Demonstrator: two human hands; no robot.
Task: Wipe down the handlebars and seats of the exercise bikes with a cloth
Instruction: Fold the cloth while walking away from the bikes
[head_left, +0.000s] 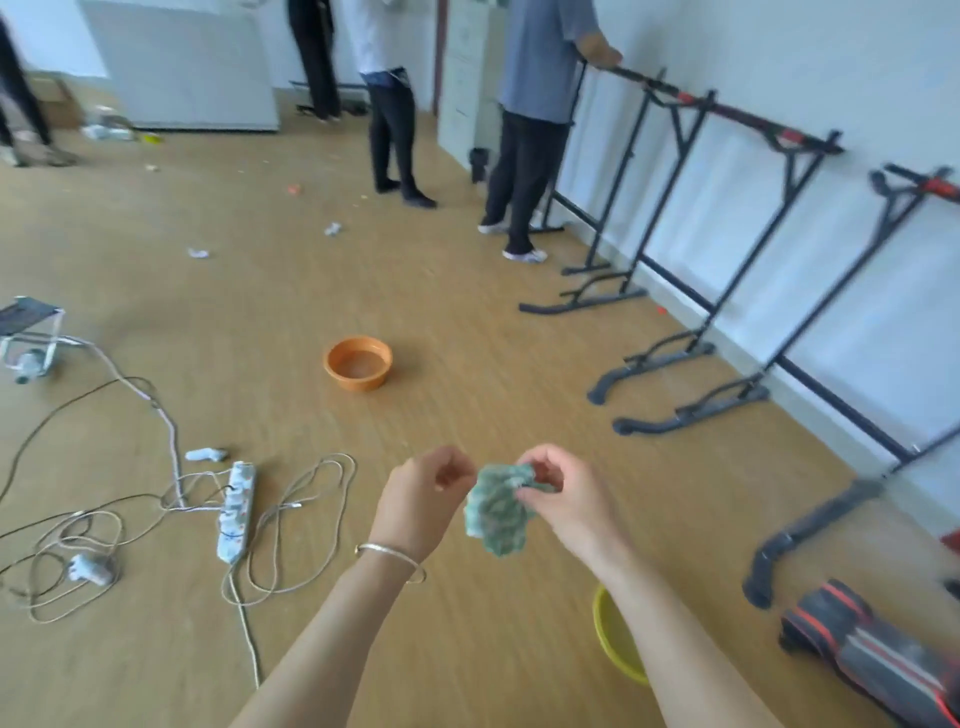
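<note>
The right hand (563, 501) pinches the top of a crumpled green patterned cloth (498, 517), which hangs in the air above the wooden floor (467, 291). The left hand (423, 499) has its fingers curled just beside the cloth's edge, but I cannot tell whether it grips it. Black metal exercise frames (670, 356) stand along the white wall on the right, well apart from the cloth.

The wooden floor (467, 322) carries an orange bowl (357, 364) at centre and a yellow bowl (610, 639) at lower right. A power strip (236, 512) lies among tangled cables (171, 436) at lower left. Black frames (670, 354) stand along the right side, and paper scraps (332, 228) lie at upper centre.
</note>
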